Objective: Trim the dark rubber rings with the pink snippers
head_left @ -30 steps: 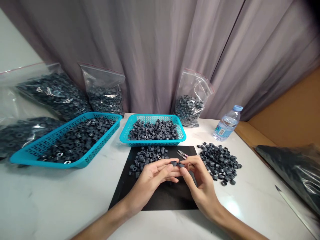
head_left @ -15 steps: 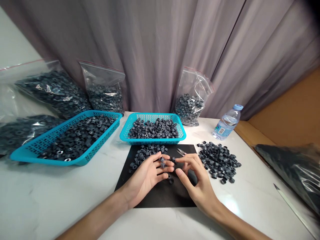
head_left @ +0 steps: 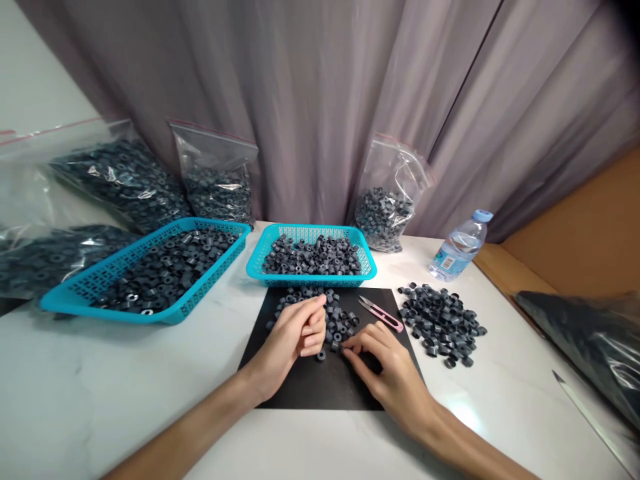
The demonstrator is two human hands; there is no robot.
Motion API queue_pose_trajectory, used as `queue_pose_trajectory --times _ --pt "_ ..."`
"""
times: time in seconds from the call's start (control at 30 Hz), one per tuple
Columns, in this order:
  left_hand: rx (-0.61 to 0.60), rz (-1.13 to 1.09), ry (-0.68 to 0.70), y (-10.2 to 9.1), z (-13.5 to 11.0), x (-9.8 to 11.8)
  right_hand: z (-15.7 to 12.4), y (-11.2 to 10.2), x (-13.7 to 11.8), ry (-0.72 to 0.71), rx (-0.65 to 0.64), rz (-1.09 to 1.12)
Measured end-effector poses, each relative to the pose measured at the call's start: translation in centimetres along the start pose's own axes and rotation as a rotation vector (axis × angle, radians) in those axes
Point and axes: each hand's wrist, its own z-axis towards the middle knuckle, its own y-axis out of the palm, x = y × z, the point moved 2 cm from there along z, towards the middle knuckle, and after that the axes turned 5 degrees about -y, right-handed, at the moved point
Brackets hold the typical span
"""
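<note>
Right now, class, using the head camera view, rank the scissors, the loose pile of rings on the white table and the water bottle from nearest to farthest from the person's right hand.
1. Scissors: just beyond the right hand, on the black mat.
2. Loose pile of rings: to the hand's right, on the white table.
3. Water bottle: far back on the right.

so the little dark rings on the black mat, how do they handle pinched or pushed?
Probably light and stiff: the rings are short, holed cylinders that keep their shape in a loose heap. On edge they may roll; several lie flat on the black mat, so those should slide instead.
</note>
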Motion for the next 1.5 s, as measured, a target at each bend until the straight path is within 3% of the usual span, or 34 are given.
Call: queue_pose_trajectory --times 0.17,0.3,0.43,0.57,0.73,0.9,1.5 --pt "0.017 0.351 0.051 0.5 -0.4 -0.5 0.1 -0.9 0.1 0.080 0.221 0.173" --pt "0.033 0.432 0.008 1.1 -0.9 -1.3 0.0 -1.3 -0.3 0.122 0.298 0.257" --pt "-0.088 0.375 -0.041 1.9 -1.2 -1.9 0.1 -1.3 -0.6 0.090 0.261 0.271" --pt "-0.134 0.236 -0.071 1.9 -0.8 -2.1 0.1 -1.2 -0.6 0.073 0.217 0.276" --pt "-0.134 0.007 -0.160 1.9 -0.5 -2.1 -0.2 -1.1 -0.2 0.100 0.284 0.269" --pt "-0.108 -0.045 -0.169 2.1 -0.8 -1.8 -0.5 -0.9 0.1 0.141 0.366 0.274" --pt "-0.116 -0.196 -0.223 2.2 -0.5 -2.7 -0.4 -0.9 -0.2 0.009 0.339 0.180"
